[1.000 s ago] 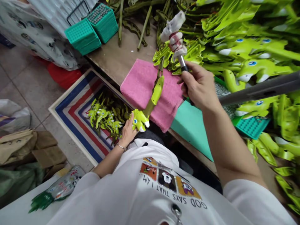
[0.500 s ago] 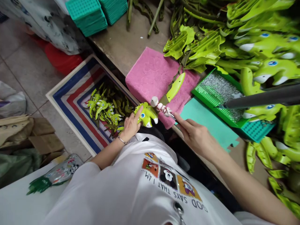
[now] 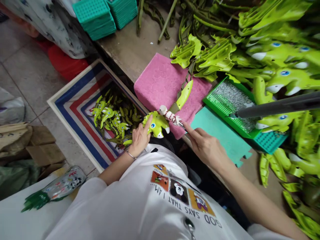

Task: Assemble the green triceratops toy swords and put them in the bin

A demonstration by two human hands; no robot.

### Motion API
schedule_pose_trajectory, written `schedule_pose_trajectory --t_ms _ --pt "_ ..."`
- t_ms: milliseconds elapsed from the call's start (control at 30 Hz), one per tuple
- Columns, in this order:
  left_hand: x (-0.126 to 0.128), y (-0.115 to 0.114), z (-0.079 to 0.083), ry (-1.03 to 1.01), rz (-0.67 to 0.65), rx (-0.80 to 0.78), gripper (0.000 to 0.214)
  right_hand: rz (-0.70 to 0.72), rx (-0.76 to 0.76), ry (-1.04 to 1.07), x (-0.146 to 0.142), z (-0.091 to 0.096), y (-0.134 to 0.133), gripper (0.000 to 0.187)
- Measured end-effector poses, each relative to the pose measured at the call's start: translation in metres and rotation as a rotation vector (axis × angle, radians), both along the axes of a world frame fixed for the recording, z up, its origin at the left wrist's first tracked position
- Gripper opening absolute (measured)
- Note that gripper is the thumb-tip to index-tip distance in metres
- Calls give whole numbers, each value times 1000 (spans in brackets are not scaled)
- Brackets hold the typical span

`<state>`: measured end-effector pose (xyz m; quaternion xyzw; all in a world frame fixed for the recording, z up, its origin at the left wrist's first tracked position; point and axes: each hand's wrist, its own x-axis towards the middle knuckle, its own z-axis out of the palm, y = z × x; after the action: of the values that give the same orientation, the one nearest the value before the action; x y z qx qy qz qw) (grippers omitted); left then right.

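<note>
A lime-green toy dinosaur head [image 3: 158,126] with a blue eye and white horns is in my left hand [image 3: 140,136]. The index finger lies along the head's side. My right hand [image 3: 207,146] is closed on a thin metal tool [image 3: 182,125], with its index finger along the shaft. Between the hands, a pinkish-white ridged piece with a round white knob [image 3: 169,115] meets the tool's far end; whether it is part of the tool I cannot tell. Behind it, a green curved part [image 3: 185,95] lies on a pink cloth-covered pad [image 3: 156,78].
A striped framed bin [image 3: 75,103] with dinosaur pieces stands left of the bench. On the bench are a green basket of small metal parts [image 3: 231,91], a teal mat [image 3: 220,133], piled green toy shells [image 3: 215,55] and stacked teal baskets [image 3: 95,18]. A dark rod [image 3: 277,106] crosses the basket.
The view has shifted slightly. Both hands keep their hold, and the dinosaur head and ridged piece stay almost in place between them.
</note>
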<state>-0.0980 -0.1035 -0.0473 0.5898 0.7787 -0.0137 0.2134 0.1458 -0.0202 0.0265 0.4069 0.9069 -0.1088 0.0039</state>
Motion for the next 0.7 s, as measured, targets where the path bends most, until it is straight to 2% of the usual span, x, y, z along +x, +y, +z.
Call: schedule_pose_trajectory --t_ms 133,233,300,367,500,567,700 --pt "-6 -9 6 76 -11 20 73 -54 67 249 6 15 4 49" --pt "-17 -22 18 172 -14 -5 72 -119 173 410 15 26 2 48" --pt "-23 -29 30 224 -13 -53 70 -170 225 466 19 21 -3 50" --pt "-26 -34 42 264 -9 -94 70 -223 228 484 19 7 -8 52" --pt "-24 -35 58 307 -8 -133 74 -256 33 362 15 -26 -11 49" --pt "-22 -34 61 315 -9 -141 76 -291 3 323 15 -29 -4 48" --pt "-21 -34 61 319 -2 -130 78 -379 173 418 10 -16 19 52"
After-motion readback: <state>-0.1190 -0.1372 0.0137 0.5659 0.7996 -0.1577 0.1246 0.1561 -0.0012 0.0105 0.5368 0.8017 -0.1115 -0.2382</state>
